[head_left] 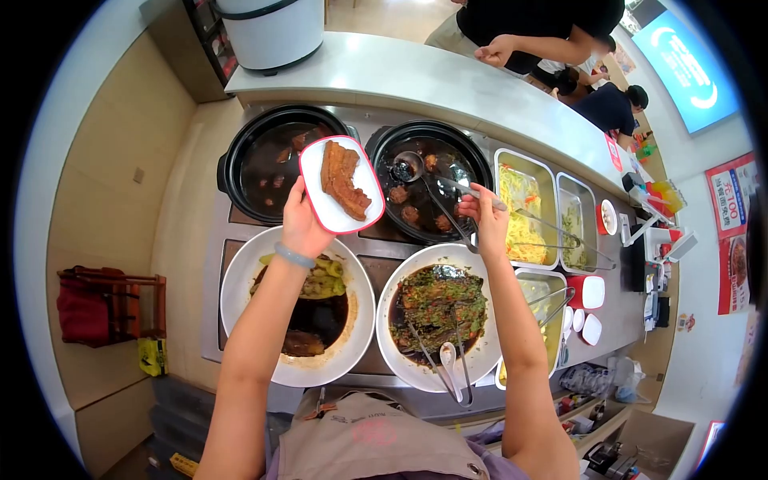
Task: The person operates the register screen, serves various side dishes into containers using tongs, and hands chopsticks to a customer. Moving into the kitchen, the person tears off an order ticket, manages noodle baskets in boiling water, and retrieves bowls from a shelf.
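Observation:
My left hand (308,220) grips the rim of a small white plate (372,192) with a red edge. A browned slab of braised meat (344,180) lies on it. The plate is held above the gap between two black pots. My right hand (486,220) closes around the handle of metal tongs (472,190), over the right edge of the right black pot (480,152). That pot holds dark broth with meatballs (410,214), and a ladle (408,166) rests in it. The left black pot (232,160) holds dark broth with chunks.
Below are a white bowl (232,296) of dark sauce and another white bowl (480,376) of chopped greens with tongs and a spoon. Metal trays (552,192) of shredded food stand right. A raised counter (384,68) carries a white cooker (272,36). A person (544,36) stands beyond it.

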Tool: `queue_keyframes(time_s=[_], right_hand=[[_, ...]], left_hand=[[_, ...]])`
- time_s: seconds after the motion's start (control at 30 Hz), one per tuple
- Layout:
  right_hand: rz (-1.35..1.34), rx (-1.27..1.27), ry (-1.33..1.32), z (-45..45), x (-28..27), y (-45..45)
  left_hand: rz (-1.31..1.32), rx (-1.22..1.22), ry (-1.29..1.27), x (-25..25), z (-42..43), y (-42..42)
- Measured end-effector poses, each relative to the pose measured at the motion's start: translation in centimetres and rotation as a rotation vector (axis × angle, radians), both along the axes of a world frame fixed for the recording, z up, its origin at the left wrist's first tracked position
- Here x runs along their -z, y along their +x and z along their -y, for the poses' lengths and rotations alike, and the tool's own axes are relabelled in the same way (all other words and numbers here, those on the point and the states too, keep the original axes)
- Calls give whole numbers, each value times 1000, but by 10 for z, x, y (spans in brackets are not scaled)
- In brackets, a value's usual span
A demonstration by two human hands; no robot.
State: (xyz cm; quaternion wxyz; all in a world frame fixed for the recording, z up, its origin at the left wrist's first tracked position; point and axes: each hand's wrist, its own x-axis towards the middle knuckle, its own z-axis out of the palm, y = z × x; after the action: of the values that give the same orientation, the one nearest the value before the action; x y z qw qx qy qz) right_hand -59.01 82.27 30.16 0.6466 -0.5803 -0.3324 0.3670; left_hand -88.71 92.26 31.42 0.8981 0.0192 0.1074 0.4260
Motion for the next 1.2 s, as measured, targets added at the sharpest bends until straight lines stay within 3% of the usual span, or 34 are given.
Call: queue_keyframes(time_s=[0.23, 0.37, 0.6, 1.07, 1.17, 1.2], right_hand=[[-65, 135, 18, 14, -41, 20], [-105, 124, 45, 27, -73, 24], [-164, 58, 37, 47, -99, 10], [318, -55, 190, 67, -74, 1], [699, -145, 282, 65, -70, 5], [698, -142, 289, 65, -70, 7]], left_hand=[[-90, -32, 21, 21, -13, 33], [-11, -9, 47, 40, -27, 62], [-8, 61, 22, 26, -34, 97], [-73, 182, 70, 7, -24, 120], [-32, 225, 83, 7, -27, 123], [-34, 227, 90, 5, -28, 125]])
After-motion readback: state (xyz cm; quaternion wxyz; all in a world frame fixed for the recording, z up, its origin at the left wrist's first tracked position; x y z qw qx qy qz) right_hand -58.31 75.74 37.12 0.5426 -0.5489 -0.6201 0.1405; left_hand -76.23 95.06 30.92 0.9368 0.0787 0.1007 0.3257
